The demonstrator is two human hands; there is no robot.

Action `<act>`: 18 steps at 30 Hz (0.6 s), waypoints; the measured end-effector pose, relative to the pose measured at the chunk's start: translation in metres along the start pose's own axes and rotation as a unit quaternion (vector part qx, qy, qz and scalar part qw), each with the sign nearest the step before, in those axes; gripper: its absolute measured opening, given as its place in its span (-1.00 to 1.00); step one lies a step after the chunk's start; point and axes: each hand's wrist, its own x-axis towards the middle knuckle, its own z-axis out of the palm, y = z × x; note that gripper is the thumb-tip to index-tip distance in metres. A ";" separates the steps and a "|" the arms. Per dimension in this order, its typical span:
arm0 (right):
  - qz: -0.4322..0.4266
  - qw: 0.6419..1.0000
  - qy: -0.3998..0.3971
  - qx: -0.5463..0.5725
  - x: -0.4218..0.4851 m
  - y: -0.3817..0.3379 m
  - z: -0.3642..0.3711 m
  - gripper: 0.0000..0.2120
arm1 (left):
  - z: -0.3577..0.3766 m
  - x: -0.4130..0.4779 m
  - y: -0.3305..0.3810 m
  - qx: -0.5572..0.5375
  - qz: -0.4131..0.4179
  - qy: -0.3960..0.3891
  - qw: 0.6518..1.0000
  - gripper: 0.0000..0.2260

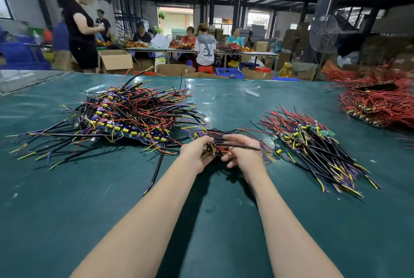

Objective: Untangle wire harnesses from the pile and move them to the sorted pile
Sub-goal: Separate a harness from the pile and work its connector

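Note:
A big tangled pile of wire harnesses, black, red, yellow and purple, lies on the green table at the left. To the right sits the sorted pile, its wires lying roughly parallel. Between the two piles, at the table's middle, both my hands hold one wire harness just above the surface. My left hand grips its left end, where a small board shows. My right hand curls round its black wires, which stick out to the right.
A heap of red wires fills the far right of the table. A loose black cable trails toward me from the tangled pile. Beyond the table's far edge stand cardboard boxes, blue crates, a standing fan and several people at other benches.

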 end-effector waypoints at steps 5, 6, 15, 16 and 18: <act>-0.066 0.960 0.270 -0.029 0.013 0.008 -0.007 -0.70 | -0.036 -0.018 0.013 -0.024 0.026 -0.027 0.999 -0.77; -0.041 0.954 0.295 -0.029 0.013 0.009 -0.008 -0.70 | -0.042 -0.020 0.017 -0.023 0.036 -0.030 0.999 -0.69; 0.184 0.939 -0.166 0.238 -0.008 0.005 0.020 -0.86 | -0.082 -0.038 0.022 -0.146 0.066 -0.109 0.981 -0.73; 0.181 0.929 -0.214 0.242 -0.011 0.006 0.019 -0.82 | -0.087 -0.039 0.024 -0.124 0.064 -0.115 0.984 -0.75; 0.177 0.918 -0.274 0.227 -0.016 0.009 0.021 -0.77 | -0.094 -0.042 0.028 -0.079 0.049 -0.119 0.989 -0.80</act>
